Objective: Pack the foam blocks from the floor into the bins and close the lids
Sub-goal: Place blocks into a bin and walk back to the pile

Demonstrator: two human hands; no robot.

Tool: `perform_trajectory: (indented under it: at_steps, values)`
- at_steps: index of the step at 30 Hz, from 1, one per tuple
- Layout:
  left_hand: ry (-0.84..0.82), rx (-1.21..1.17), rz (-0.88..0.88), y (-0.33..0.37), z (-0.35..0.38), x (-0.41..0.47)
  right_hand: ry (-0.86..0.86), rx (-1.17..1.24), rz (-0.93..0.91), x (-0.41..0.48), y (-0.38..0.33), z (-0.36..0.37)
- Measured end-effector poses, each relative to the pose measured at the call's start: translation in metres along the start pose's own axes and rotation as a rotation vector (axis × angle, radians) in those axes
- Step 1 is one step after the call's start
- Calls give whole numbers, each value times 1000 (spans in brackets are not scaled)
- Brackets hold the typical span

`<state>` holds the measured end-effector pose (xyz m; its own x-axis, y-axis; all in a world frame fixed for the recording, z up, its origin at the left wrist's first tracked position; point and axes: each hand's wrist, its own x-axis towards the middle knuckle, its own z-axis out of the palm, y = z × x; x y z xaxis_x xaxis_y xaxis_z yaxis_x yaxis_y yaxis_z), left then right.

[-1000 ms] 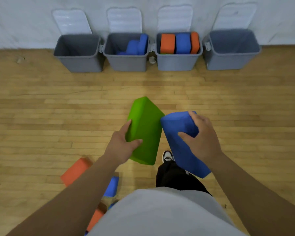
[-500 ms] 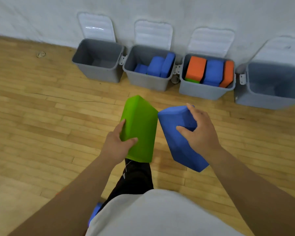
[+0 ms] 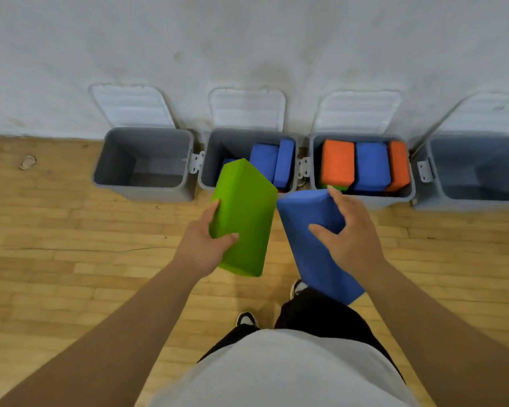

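My left hand [image 3: 200, 248] grips a green foam block [image 3: 243, 218], whose top overlaps the front rim of the second bin [image 3: 215, 160]. In my right hand [image 3: 350, 239] I hold a blue foam block [image 3: 309, 230] just before the third bin [image 3: 316, 160]. Four grey bins stand in a row against the wall, lids open and leaning back. The first bin [image 3: 143, 189] looks empty. Blue blocks [image 3: 272, 163] lie in the second. The third holds orange blocks [image 3: 337, 163] and a blue one [image 3: 372, 165]. The fourth bin [image 3: 453, 198] shows nothing inside.
The white wall [image 3: 247, 48] rises right behind the bins. Wooden floor [image 3: 71, 245] spreads to the left and right of me. My feet [image 3: 246, 318] stand close in front of the bins. A small scrap [image 3: 27, 162] lies on the floor at far left.
I have walked closer to the bins, carrying both blocks. The bins now fill more of the view, and the loose blocks on the floor behind me have dropped out of sight.
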<state>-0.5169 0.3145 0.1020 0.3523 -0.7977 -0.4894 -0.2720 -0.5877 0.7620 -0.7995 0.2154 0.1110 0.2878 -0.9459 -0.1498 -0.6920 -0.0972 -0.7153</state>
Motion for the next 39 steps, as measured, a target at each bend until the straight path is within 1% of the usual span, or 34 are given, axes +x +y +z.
perform_trajectory:
  at_steps: [4,8,14,17,21,24,26,28,34,39]
  values:
    - [16,-45,-38,30,-6,81,-30,27,4,96,-1,10]
    - [61,-54,-108,55,-11,149,-111,47,14,197,-10,13]
    - [111,-84,-208,81,-42,236,-229,-26,17,323,-41,26]
    - [91,-76,-240,81,-63,289,-229,8,68,369,-50,48]
    - [-4,4,-291,69,-90,370,-189,29,180,418,-50,93]
    - [-73,152,-305,49,-109,439,-132,46,288,452,-42,135]
    - [-113,210,-315,27,-113,486,-105,54,390,474,-29,165]
    - [-134,229,-326,3,-105,530,-91,67,448,497,-7,199]
    - [-163,235,-368,-106,-45,649,-79,78,515,561,84,309]
    - [-196,226,-386,-189,4,699,-60,118,536,583,136,376]
